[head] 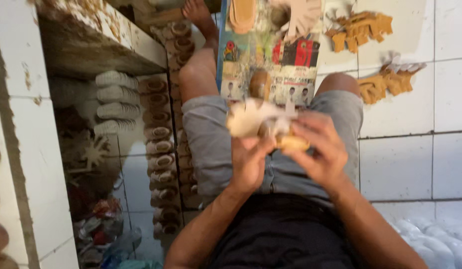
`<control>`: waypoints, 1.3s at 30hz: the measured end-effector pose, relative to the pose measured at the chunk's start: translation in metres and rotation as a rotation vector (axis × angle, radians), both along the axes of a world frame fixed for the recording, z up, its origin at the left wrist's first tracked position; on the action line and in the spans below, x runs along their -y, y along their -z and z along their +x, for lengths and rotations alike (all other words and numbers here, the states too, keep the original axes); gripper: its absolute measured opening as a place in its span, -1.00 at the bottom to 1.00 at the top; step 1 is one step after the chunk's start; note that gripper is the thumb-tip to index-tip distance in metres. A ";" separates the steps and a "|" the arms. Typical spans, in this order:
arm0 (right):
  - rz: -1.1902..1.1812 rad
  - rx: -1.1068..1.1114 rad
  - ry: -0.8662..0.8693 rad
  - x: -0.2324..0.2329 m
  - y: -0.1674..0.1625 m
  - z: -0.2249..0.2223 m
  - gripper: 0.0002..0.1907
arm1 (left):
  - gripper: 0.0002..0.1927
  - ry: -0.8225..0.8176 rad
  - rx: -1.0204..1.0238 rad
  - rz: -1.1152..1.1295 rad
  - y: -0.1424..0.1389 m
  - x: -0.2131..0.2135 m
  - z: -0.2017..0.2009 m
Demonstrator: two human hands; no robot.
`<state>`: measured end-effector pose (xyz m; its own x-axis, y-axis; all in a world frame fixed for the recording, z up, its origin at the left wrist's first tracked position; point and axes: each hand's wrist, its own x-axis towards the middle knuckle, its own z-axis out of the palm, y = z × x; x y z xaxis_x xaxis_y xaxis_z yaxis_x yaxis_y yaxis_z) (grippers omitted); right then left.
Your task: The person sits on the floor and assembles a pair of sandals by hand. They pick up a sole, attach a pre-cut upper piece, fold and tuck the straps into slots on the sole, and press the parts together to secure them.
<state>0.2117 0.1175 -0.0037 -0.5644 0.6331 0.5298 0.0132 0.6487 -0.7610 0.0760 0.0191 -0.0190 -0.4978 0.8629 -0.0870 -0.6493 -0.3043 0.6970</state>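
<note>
I sit on a tiled floor with my knees apart, and both hands meet over my lap. My left hand [251,162] grips from below a small tan and cream sandal piece [251,119], blurred by motion. My right hand [318,149] pinches the same piece from the right, fingers curled over a tan rounded part [292,143]. A board covered with colourful printed paper [270,55] lies between my legs, with a brown shoe form [260,84] on it. Beige cut soles [243,12] rest at the board's far end.
A column of stacked brown sandal uppers [161,149] runs along the floor on the left, beside white ridged soles [115,102]. A worn shelf [96,45] overhangs them. Tan cut straps [360,27] lie on white tiles at the upper right. Clear plastic bags [435,241] sit at the lower right.
</note>
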 end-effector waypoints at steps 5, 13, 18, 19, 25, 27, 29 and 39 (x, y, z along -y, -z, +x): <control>0.233 -0.061 -0.029 0.005 -0.004 0.003 -0.49 | -0.29 -0.008 -0.019 0.073 -0.007 0.011 -0.001; 0.198 -0.057 -0.032 0.006 -0.005 0.000 -0.46 | -0.40 -0.074 -0.001 0.090 -0.004 0.013 0.002; 0.113 -0.046 -0.056 0.008 -0.003 -0.001 -0.44 | -0.46 -0.098 0.021 0.081 -0.006 0.013 0.003; 0.094 -0.053 -0.061 0.008 -0.002 -0.002 -0.43 | -0.47 -0.104 0.024 0.069 -0.006 0.014 0.003; 0.045 -0.067 -0.091 0.007 0.002 -0.004 -0.41 | -0.50 -0.126 0.011 0.006 -0.010 0.016 0.004; -0.024 -0.080 -0.107 0.008 0.000 -0.003 -0.42 | -0.51 -0.114 -0.008 -0.011 -0.009 0.016 0.003; -0.032 -0.072 -0.106 0.008 -0.002 -0.002 -0.43 | -0.54 -0.098 0.018 -0.019 -0.008 0.016 0.003; 0.082 0.017 -0.063 -0.004 -0.006 -0.004 -0.44 | -0.59 -0.063 0.068 -0.062 -0.004 0.013 0.004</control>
<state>0.2075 0.1211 0.0025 -0.6112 0.5511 0.5681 -0.0169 0.7086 -0.7054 0.0800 0.0065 -0.0149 -0.5422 0.8220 -0.1745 -0.6766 -0.3039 0.6707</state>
